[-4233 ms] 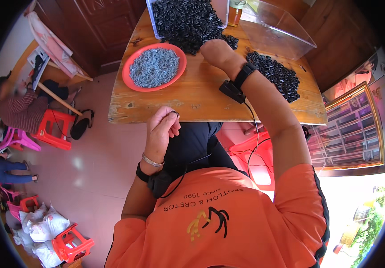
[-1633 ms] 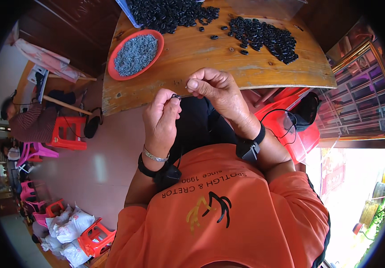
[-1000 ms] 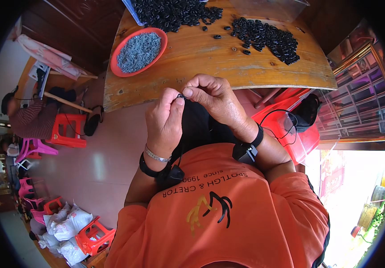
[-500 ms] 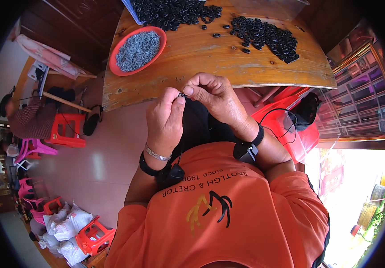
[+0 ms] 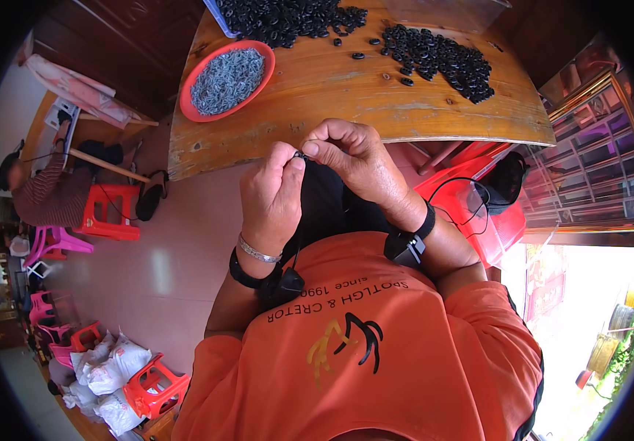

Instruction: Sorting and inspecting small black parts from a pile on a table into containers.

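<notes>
Just in front of the table's near edge, both my hands meet at a small black piece (image 5: 300,155). Its exact shape is mostly covered by my fingers. My left hand (image 5: 271,189) pinches it between thumb and forefinger from the left. From the right, my right hand (image 5: 352,160) is closed on the same piece, thumb against forefinger. Beyond them on the wooden table (image 5: 317,95) stands a red bowl (image 5: 185,94) full of small grey pieces (image 5: 227,82). Black oval ring-like pieces lie in one heap (image 5: 287,20) at the far left and another heap (image 5: 442,62) at the right.
A clear plastic box (image 5: 445,13) stands at the table's far side. Right of my legs is a red plastic chair (image 5: 471,213) with a black bag (image 5: 508,178). Another person (image 5: 52,187) sits at the left by red stools (image 5: 111,213). White sacks (image 5: 115,367) lie lower left.
My hands stay almost in place, still pinching the black piece. At the left, the other person's arm has risen toward the table there.
</notes>
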Tool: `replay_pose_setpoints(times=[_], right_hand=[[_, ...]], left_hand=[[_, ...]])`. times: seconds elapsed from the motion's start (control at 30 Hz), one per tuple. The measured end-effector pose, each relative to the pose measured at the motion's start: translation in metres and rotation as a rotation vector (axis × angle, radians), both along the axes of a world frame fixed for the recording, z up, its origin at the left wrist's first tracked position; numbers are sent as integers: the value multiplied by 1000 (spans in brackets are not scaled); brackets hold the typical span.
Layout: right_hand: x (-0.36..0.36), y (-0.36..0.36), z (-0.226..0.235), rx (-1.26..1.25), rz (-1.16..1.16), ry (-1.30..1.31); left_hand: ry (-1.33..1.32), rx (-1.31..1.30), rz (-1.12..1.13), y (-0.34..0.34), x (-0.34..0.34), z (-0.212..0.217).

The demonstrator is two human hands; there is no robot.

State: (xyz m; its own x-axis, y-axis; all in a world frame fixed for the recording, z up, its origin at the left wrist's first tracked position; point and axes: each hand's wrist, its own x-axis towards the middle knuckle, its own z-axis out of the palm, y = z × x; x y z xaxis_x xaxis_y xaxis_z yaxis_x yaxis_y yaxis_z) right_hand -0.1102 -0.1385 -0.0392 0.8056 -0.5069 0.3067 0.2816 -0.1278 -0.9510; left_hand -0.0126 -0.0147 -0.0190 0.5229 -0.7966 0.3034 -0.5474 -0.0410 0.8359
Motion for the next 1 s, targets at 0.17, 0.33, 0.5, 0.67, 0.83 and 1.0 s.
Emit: replay_pose_setpoints(times=[0.17, 0.33, 0.5, 0.67, 0.83, 1.0], right_hand=[[0, -1, 0, -54, -22, 23], [-2, 5, 3, -97, -76, 5], [4, 7, -7, -140, -121, 11], [0, 4, -10, -102, -114, 35], [-23, -47, 3, -739, -536, 218], [-47, -125, -12, -989, -889, 469]], left_hand=[[-4, 4, 3, -2, 0, -2], [41, -44, -1, -2, -1, -10], [134, -36, -16, 0, 7, -23], [162, 10, -33, -5, 7, -24], [338, -1, -66, -2, 9, -19], [531, 15, -129, -1, 8, -16]])
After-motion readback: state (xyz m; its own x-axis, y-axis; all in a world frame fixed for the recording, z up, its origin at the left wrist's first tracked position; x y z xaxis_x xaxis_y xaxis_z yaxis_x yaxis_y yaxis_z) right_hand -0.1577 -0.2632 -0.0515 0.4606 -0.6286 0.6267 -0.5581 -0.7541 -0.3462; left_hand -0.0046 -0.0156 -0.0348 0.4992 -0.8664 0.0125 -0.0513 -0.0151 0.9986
